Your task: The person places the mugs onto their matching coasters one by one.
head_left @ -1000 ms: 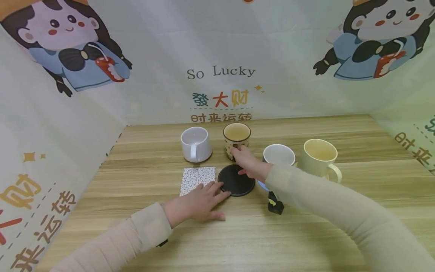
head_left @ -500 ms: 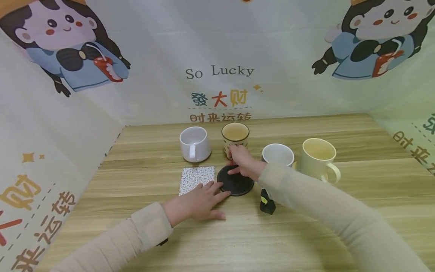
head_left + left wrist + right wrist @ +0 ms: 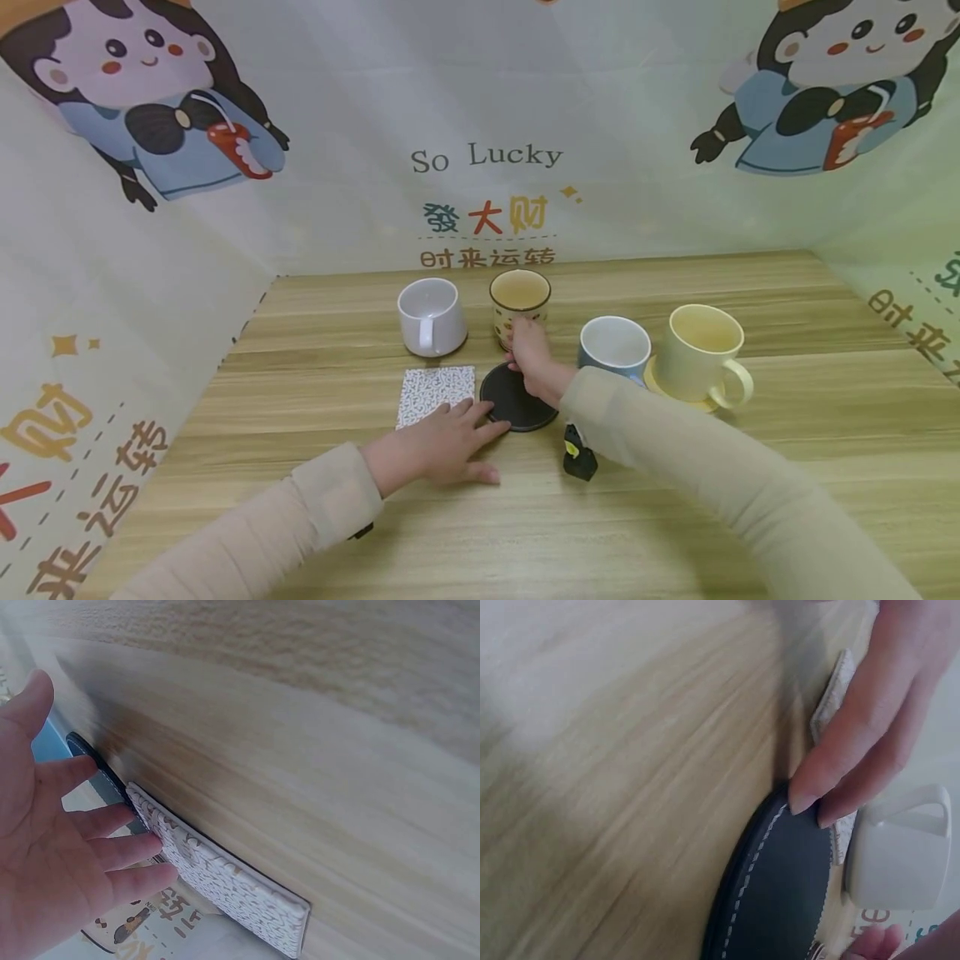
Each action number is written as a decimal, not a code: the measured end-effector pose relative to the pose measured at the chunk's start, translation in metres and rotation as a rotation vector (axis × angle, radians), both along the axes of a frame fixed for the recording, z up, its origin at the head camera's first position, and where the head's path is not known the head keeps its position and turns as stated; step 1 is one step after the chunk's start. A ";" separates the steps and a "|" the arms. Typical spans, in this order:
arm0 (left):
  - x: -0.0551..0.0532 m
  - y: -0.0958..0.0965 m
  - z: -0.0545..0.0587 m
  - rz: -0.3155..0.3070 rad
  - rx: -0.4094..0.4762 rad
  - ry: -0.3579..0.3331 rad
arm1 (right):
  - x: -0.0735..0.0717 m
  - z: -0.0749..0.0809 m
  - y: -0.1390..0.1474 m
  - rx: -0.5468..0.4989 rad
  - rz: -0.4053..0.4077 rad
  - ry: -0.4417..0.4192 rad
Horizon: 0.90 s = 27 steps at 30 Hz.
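My left hand (image 3: pixel 453 446) lies with fingers spread, fingertips at the edge of a round black coaster (image 3: pixel 516 402) and over a square white patterned coaster (image 3: pixel 435 392). The right wrist view shows two fingertips on the black coaster's stitched rim (image 3: pixel 754 859). Behind that coaster stands a cream patterned mug (image 3: pixel 517 304) with a dark rim. My right hand (image 3: pixel 536 354) reaches over the black coaster with curled fingers and grips the front of this mug, where the handle is hidden. Only a few fingers (image 3: pixel 874 943) of it show in the right wrist view.
A white mug (image 3: pixel 442 321) stands behind the square coaster. To the right are a blue-and-white mug (image 3: pixel 615 342), partly behind my right sleeve (image 3: pixel 652 408), and a pale yellow mug (image 3: pixel 701 354) on a yellow coaster (image 3: pixel 656 383). A printed cloth (image 3: pixel 337 192) hangs behind the table.
My right wrist has swung left and turned, and its fingers have closed in at the front of the patterned mug. My left hand stays in place.
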State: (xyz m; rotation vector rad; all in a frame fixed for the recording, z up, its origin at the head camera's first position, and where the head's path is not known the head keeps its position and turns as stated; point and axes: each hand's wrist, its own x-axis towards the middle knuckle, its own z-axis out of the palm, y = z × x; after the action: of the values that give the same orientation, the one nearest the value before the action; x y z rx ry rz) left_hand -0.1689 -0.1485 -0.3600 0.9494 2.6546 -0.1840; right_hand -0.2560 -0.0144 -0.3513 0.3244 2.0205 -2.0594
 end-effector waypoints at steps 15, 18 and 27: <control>-0.003 0.002 0.003 0.033 -0.007 -0.060 | -0.004 -0.004 0.002 0.112 -0.029 0.118; -0.004 0.002 0.003 0.036 -0.010 -0.065 | -0.002 0.000 0.001 0.119 -0.009 0.134; -0.004 0.002 0.004 0.037 -0.011 -0.065 | 0.002 0.020 0.004 0.072 0.024 0.128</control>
State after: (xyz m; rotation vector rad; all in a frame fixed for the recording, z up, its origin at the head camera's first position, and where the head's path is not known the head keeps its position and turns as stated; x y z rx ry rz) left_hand -0.1731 -0.1464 -0.3565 0.8874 2.6065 -0.1562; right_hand -0.2535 -0.0105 -0.3317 0.1847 2.1654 -2.0442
